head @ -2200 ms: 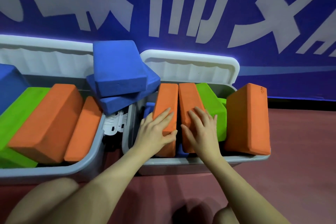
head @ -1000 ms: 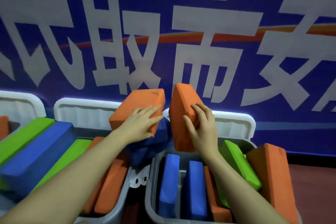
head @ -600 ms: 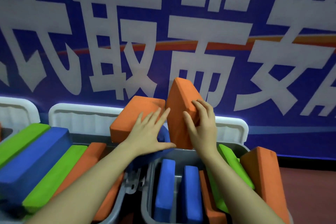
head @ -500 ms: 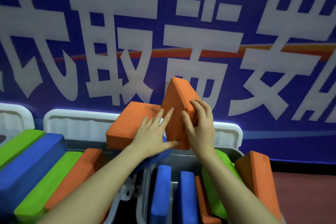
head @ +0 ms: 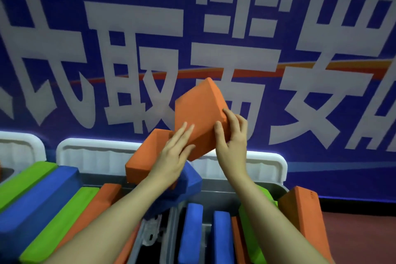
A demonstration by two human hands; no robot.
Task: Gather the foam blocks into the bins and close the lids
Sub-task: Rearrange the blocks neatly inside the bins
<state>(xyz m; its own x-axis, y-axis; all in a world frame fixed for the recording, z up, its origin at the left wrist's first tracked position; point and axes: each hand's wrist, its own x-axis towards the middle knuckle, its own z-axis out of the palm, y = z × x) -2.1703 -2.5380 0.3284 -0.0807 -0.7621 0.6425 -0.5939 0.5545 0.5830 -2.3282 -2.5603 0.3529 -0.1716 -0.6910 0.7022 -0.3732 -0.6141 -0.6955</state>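
The right hand [head: 232, 141] grasps a tilted orange block [head: 198, 118] raised above the bins [head: 246, 188]. The left hand [head: 171, 156], fingers straight, touches it and perhaps also rests on the second orange block [head: 143, 158], probably to steady both before repacking.

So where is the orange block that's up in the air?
In the head view, the tilted orange foam block is mid-frame, raised before the blue banner, above the right-hand grey bin, between the right hand and left hand.
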